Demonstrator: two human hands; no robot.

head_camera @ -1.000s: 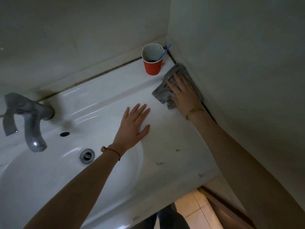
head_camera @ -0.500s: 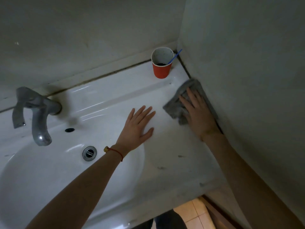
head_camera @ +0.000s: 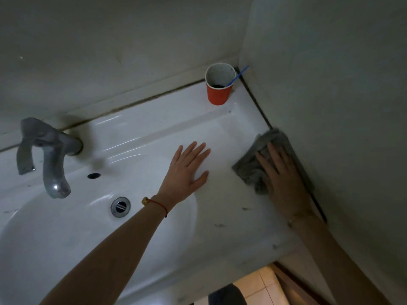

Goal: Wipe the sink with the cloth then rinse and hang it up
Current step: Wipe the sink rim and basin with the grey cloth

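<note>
Your right hand [head_camera: 284,183] presses the cloth [head_camera: 253,166] flat-fingered onto the sink [head_camera: 231,238] ledge, against the side wall. Your left hand [head_camera: 187,170] rests flat, fingers spread, beside the basin.

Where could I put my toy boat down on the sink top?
Between the red cup and the left hand the ledge is bare. So is the speckled front corner, below the right hand. By the wall it is crowded: that hand presses the cloth.
</note>
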